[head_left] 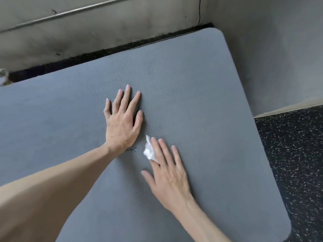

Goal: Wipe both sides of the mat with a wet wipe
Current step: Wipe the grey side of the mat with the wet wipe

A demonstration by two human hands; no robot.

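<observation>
A grey ribbed mat [201, 95] lies flat on the floor and fills most of the view, its rounded far corner near the walls. My left hand [122, 119] presses flat on the mat's middle with its fingers spread and straight. Just to its right, my right hand [167, 170] lies on the mat with straight fingers, pressing a crumpled white wet wipe [149, 151] down under its index and middle fingers. Most of the wipe is hidden beneath those fingers. A small dark mark [131, 150] shows on the mat between the two hands.
Grey walls [262, 49] meet in a corner right behind the mat's far end. Black speckled rubber flooring [293, 154] runs along the mat's right side. A thin metal rail [70, 13] crosses the back wall. A pale object [3, 75] sits at the left edge.
</observation>
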